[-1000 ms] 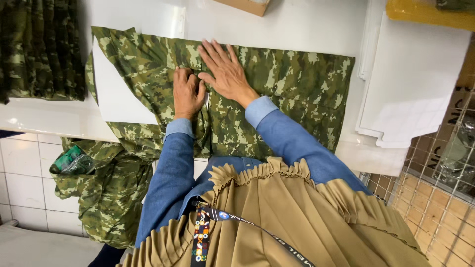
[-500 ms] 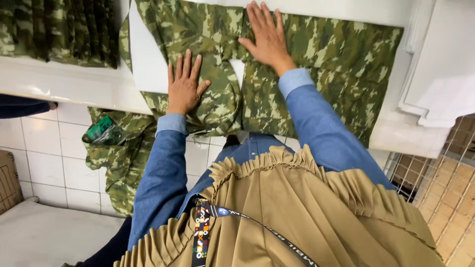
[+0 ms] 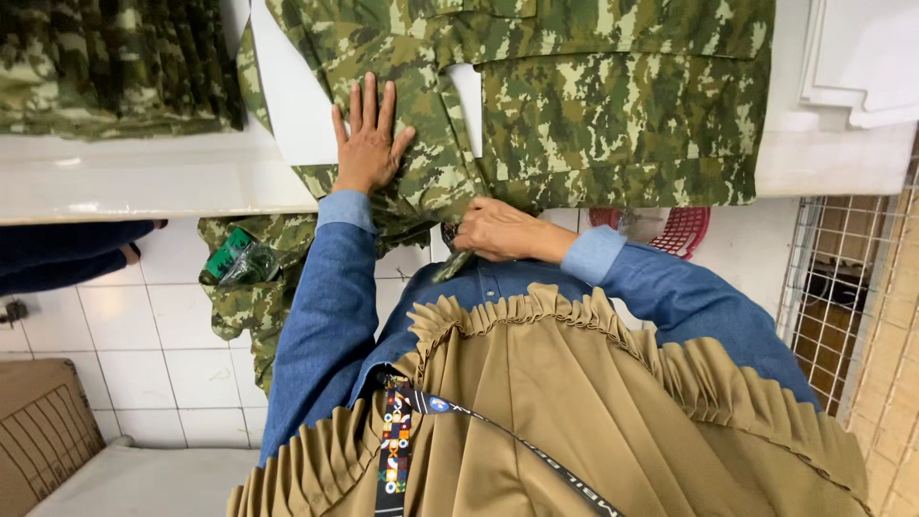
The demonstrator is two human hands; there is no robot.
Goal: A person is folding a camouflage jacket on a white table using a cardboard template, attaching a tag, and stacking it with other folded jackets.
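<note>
A green camouflage garment [image 3: 613, 105] lies spread on a white table [image 3: 144, 177], with part of it hanging over the near edge. My left hand [image 3: 369, 139] lies flat, fingers apart, pressing the left part of the fabric. My right hand [image 3: 498, 230] is at the table's near edge, its fingers closed on the hanging fold of the garment. Both of my arms wear blue sleeves.
A stack of folded camouflage cloth [image 3: 115, 62] sits at the table's far left. White card sheets [image 3: 862, 57] lie at the right. A red basket [image 3: 670, 228] and a wire rack [image 3: 842, 297] stand below right. Another person's dark sleeve [image 3: 67, 254] shows at left.
My right hand left the far fabric and came down to grip the garment at the table's near edge. My left hand stayed flat on the cloth. The view has shifted closer.
</note>
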